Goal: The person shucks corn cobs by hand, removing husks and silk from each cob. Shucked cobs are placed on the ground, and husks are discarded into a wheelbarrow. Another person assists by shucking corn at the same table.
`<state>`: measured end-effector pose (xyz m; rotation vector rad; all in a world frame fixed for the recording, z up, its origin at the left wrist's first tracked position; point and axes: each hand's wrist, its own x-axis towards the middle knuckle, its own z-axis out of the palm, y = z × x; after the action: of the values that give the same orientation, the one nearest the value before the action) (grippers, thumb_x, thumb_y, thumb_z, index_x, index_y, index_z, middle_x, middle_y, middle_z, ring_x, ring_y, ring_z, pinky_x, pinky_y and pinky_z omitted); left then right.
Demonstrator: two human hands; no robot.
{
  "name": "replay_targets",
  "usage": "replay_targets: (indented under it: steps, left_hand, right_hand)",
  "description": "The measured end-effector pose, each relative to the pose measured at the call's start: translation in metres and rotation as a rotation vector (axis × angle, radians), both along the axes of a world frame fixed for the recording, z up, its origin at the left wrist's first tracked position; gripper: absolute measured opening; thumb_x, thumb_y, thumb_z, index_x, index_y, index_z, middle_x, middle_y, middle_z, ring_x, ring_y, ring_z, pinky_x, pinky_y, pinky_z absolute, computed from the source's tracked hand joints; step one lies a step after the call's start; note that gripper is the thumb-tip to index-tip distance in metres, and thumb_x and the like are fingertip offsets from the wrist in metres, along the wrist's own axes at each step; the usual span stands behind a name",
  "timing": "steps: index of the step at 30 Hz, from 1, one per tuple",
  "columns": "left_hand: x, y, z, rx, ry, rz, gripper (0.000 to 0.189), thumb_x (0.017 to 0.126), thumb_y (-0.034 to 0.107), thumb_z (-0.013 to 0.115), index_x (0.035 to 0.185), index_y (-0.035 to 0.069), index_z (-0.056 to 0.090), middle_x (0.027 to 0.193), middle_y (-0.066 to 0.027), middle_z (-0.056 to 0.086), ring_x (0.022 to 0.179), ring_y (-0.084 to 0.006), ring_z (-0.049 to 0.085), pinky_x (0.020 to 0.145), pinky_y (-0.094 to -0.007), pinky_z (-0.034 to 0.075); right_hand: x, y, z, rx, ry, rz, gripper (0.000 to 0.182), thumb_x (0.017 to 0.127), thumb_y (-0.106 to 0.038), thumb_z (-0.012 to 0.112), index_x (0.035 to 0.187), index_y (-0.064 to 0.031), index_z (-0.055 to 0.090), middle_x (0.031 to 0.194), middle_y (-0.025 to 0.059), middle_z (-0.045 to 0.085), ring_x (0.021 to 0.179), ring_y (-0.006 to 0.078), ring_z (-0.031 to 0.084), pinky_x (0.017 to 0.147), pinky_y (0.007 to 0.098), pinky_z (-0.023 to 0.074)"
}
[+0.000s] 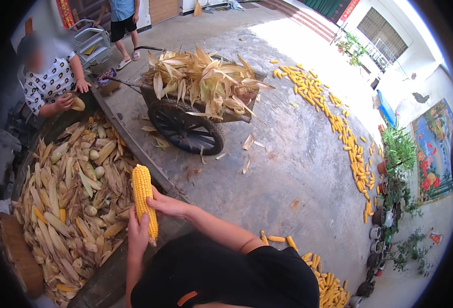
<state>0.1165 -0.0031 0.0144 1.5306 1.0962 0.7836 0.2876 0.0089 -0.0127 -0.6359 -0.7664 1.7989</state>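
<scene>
A bare yellow ear of corn (143, 198) stands nearly upright between my two hands, its husk gone. My left hand (137, 227) grips it low down, thumb across the kernels. Higher on the cob, my right hand (168, 203) holds its right side with the thumb on the front. Left of my hands lies a large heap of corn ears in dry husks (65, 192), inside a metal-sided cart bed (134, 142). A few yellow kernels show through split husks in the heap.
A wheeled handcart (195, 111) carries loose husks (207, 81). Husked ears (326, 109) lie along the concrete floor, with another pile (330, 288) behind me at right. A co-worker (53, 81) holds an ear at the heap; another person (122, 23) stands beyond. Potted plants (397, 150) line the wall.
</scene>
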Motion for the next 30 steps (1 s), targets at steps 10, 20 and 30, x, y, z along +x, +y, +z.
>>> replay_targets:
  steps: [10,20,30]
  left_hand:
    - [-0.034,0.001,-0.004,-0.179,-0.062,-0.037,0.033,0.099,0.001,0.03,0.123,-0.001,0.053,0.117,-0.0143,0.059,0.094,-0.0196,0.066,0.082,-0.0299,0.053]
    - [-0.097,-0.03,-0.057,-0.308,-0.154,0.147,0.031,0.097,0.007,0.041,0.123,0.002,0.055,0.12,-0.007,0.059,0.114,-0.0159,0.055,0.098,-0.0302,0.043]
    - [-0.17,0.009,-0.083,-0.271,-0.066,0.468,0.027,0.099,0.014,0.048,0.12,0.002,0.058,0.114,-0.0047,0.061,0.102,-0.0122,0.055,0.089,-0.0262,0.043]
  right_hand:
    - [0.249,-0.047,-0.034,-0.211,0.59,-0.542,0.065,0.097,-0.044,0.047,0.13,0.0122,0.039,0.102,0.0212,0.061,0.086,0.0274,0.065,0.08,0.0323,0.0576]
    - [0.427,-0.103,-0.063,0.269,0.208,-1.252,0.03,0.1,-0.016,0.037,0.115,-0.0004,0.057,0.104,0.0143,0.066,0.088,0.0206,0.065,0.073,0.0315,0.0559]
    - [0.065,0.012,-0.078,-0.236,-0.376,-0.727,0.02,0.099,-0.015,0.047,0.114,-0.0055,0.056,0.09,0.0019,0.062,0.074,0.008,0.056,0.066,0.0203,0.0458]
